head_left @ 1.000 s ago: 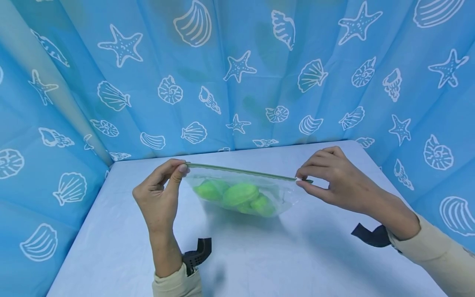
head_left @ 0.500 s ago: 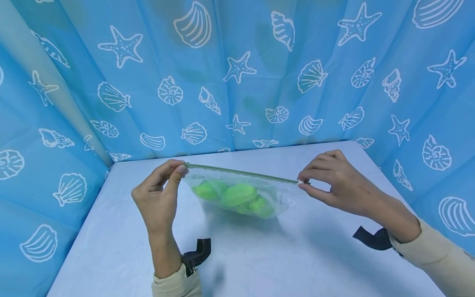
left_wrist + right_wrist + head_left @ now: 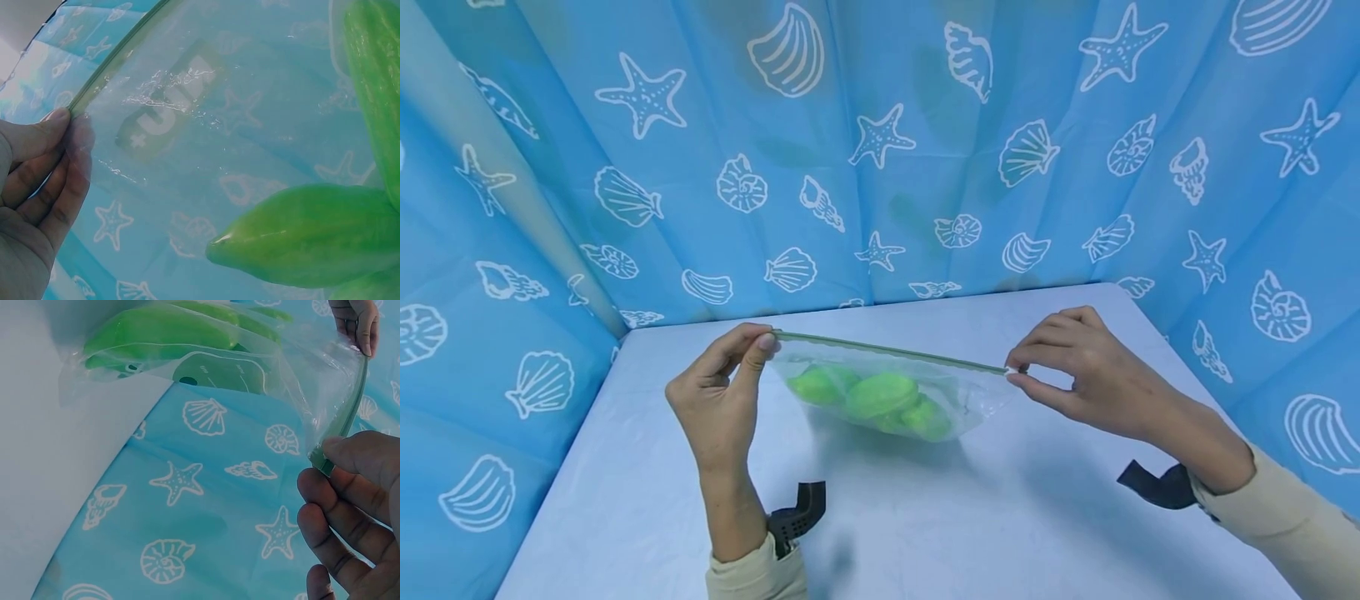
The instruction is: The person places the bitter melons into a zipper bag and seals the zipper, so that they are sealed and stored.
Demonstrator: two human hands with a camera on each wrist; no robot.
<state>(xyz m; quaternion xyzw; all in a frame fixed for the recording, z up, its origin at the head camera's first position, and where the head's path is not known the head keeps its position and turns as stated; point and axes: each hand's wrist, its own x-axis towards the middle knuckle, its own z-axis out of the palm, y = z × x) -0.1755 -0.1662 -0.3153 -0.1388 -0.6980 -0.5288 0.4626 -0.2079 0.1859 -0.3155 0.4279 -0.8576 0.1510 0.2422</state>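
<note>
Clear glossy plastic bag [image 3: 925,383]; matt printed cloth backdrop [image 3: 880,167].

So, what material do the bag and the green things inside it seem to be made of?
The bag looks like thin clear plastic film: the backdrop shows through it, and it wrinkles and glints. Its green zip strip, pinched by the left hand and the right hand, seems thicker plastic. The green things look smooth and glossy, probably moulded plastic or rubber; I cannot tell which.

Pale blue table [image 3: 925,533], bag [image 3: 887,392] above.
</note>
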